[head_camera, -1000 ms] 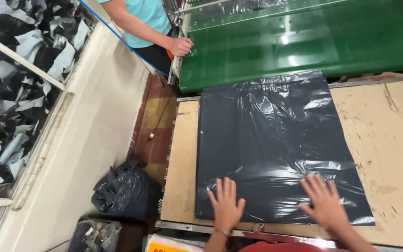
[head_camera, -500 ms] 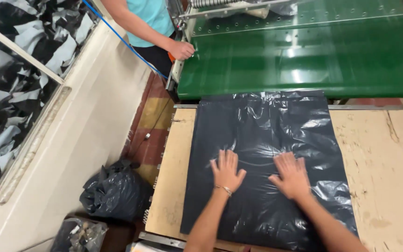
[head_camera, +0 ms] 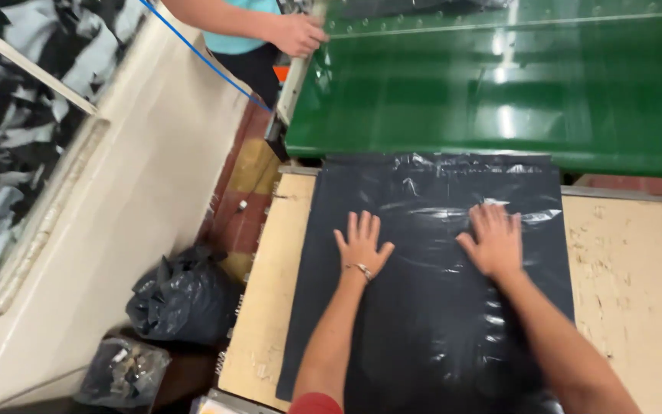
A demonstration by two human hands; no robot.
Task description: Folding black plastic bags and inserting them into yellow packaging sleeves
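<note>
We are sliding both palms up the flat black plastic sheet toward 12 o'clock; a second ago they were pressing near its bottom edge. Left hand and right hand are lying open, fingers spread, gripping nothing. Sheet is glossy, wrinkled, resting on the worn tan wooden table, top edge touching the green conveyor belt.

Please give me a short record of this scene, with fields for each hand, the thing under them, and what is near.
left hand: flat, fingers spread, pressing on the black plastic sheet
right hand: flat on the same sheet
sheet: lies on the wooden table, far edge at the green conveyor
other person: a hand on the conveyor corner
floor, left: black bag
</note>
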